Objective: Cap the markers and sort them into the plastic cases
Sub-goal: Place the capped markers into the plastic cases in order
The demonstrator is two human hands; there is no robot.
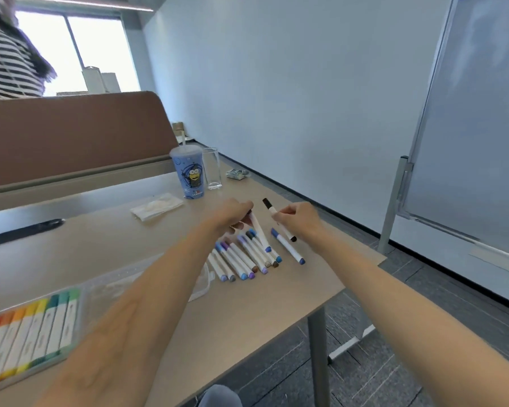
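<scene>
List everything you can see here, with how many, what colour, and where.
Loose markers: about ten, white with blue, purple and brown ends, table middle.
Plastic case: one, clear, holding red-to-green markers, near left.
Second case: one, clear, under left forearm.
Cartoon cup: one, blue, far table.
Glass: one, clear, beside cup.
Tissue: one, white, left of cup.
Whiteboard: one, right.
Left hand: holds a white marker.
Right hand: holds a black-capped marker.

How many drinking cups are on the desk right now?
2: the blue cartoon cup with a straw at the desk's far side, and the clear glass right beside it. None looks hidden.
</scene>
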